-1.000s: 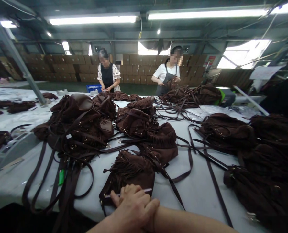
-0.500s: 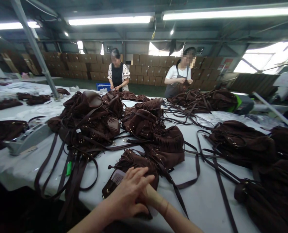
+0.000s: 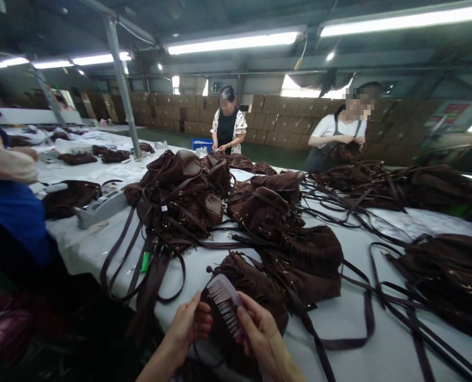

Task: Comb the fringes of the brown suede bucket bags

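My right hand [image 3: 262, 329] grips a pale purple comb [image 3: 228, 293] by its spine, thumb on the near side. The comb's teeth point down and left over a dark brown fringed bag [image 3: 278, 305] at the table's front edge. At the left side of this bag is my left hand [image 3: 190, 321], palm turned inward and fingers loosely curled, with the thumb apart. Nothing shows in it; whether its fingertips touch the bag is unclear. Behind the comb, part of the bag and its fringe is hidden.
Brown bags [image 3: 172, 199] with long straps lie heaped across the white table [image 3: 351, 297]. A grey holder [image 3: 104, 209] and a green tag [image 3: 145, 262] are at left. Two people [image 3: 228, 127] work across the table; another person's blue garment [image 3: 15, 223] shows at left.
My hands, overlapped over the bag before, have come apart. The comb is now raised in my right hand. The view has swung left, bringing another person into sight.
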`<state>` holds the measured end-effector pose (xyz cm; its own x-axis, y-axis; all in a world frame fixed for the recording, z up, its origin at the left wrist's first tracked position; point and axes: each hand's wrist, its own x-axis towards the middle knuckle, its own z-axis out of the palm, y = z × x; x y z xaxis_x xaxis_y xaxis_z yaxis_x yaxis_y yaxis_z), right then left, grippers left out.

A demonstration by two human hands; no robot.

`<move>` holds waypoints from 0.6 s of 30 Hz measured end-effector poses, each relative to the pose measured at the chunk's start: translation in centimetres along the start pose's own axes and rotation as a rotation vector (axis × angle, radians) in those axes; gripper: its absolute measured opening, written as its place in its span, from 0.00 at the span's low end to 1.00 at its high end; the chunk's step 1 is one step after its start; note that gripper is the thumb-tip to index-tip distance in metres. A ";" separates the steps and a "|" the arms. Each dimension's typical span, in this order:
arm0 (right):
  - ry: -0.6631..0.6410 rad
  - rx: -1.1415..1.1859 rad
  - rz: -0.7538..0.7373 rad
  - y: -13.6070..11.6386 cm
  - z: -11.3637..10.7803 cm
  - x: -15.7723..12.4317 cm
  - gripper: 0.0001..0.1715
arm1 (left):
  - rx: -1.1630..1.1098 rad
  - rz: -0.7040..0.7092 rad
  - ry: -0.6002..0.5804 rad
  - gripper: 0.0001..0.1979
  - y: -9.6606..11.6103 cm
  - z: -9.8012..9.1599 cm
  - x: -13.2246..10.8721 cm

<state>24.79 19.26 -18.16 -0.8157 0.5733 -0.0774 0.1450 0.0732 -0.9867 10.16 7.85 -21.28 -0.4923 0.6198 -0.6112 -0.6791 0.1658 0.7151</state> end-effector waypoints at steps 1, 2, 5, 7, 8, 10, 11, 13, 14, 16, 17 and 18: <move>0.009 -0.146 -0.118 0.1 0.3 -0.4 0.27 | -0.058 -0.065 -0.033 0.27 0.1 0.2 0.0; 0.020 -0.312 -0.266 0.4 0.6 -0.8 0.24 | -0.115 -0.118 -0.091 0.26 0.2 0.4 0.1; 0.066 -0.859 -0.730 1.6 1.6 -1.9 0.27 | -0.221 -0.243 -0.365 0.21 1.0 0.8 0.6; 0.103 -1.147 -0.920 1.9 2.0 -2.5 0.31 | -0.233 -0.290 -0.511 0.16 1.1 0.9 1.2; 0.115 -1.235 -0.981 1.8 2.0 -2.7 0.31 | -0.214 -0.293 -0.549 0.14 1.1 0.9 1.5; 0.117 -1.292 -1.075 1.2 1.8 -3.0 0.28 | -0.144 -0.242 -0.558 0.12 0.7 1.0 1.9; 0.104 -1.287 -1.106 0.8 1.6 -3.1 0.25 | -0.101 -0.202 -0.539 0.13 0.5 1.0 2.0; 0.064 -1.249 -1.128 0.4 1.0 -3.1 0.23 | -0.016 -0.113 -0.486 0.15 0.0 1.1 1.8; 0.040 -1.201 -1.124 0.5 0.6 -3.0 0.25 | 0.010 -0.078 -0.454 0.14 -0.2 1.1 1.5; 0.043 -1.049 -1.040 1.3 -0.1 -2.7 0.30 | 0.029 -0.040 -0.403 0.12 -0.5 0.8 0.9; 0.079 -0.952 -0.961 1.9 -0.4 -2.6 0.31 | 0.031 -0.041 -0.382 0.12 -0.7 0.5 0.6; 0.136 -0.857 -0.850 2.6 -0.7 -2.4 0.30 | 0.025 -0.052 -0.359 0.13 -0.9 0.1 0.4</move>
<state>27.51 18.61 -20.40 -0.7726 0.1571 0.6151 -0.0424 0.9540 -0.2969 10.68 7.99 -22.14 -0.2321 0.8389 -0.4923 -0.6827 0.2200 0.6968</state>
